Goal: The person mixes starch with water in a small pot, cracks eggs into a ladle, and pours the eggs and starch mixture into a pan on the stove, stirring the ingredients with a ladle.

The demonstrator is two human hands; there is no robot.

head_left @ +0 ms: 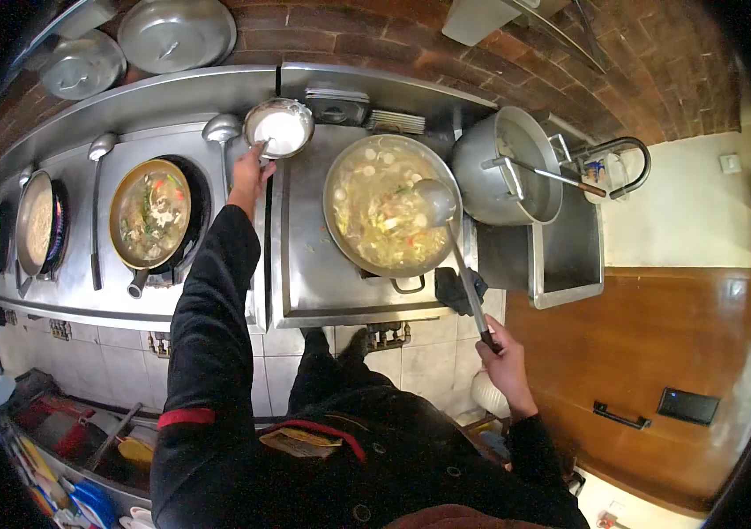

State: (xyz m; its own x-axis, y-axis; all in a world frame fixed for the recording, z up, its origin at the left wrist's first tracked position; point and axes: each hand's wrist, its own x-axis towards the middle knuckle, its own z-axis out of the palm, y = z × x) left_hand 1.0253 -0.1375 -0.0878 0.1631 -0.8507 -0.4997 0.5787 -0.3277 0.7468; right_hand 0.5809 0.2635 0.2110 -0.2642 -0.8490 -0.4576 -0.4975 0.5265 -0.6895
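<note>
My right hand point(506, 363) is closed around the dark end of a long-handled ladle point(470, 286). The bowl of the ladle dips into a wide pan of soup point(384, 207) with pale round slices, yellowish strips and a few red bits. My left hand point(254, 172) reaches to the back of the stove, its fingers closed at the near rim of a small metal bowl point(294, 113). White contents fill that bowl; whether the fingers also hold a spoon in it is unclear. Close to the left hand lies another ladle point(221, 132).
Left of my arm, a pan of vegetables point(153, 216) and a smaller pan point(36, 225) sit on burners, with a ladle point(97, 207) between them. A tall pot point(503, 167) stands right of the soup. A dark cloth point(459, 291) lies by the front edge.
</note>
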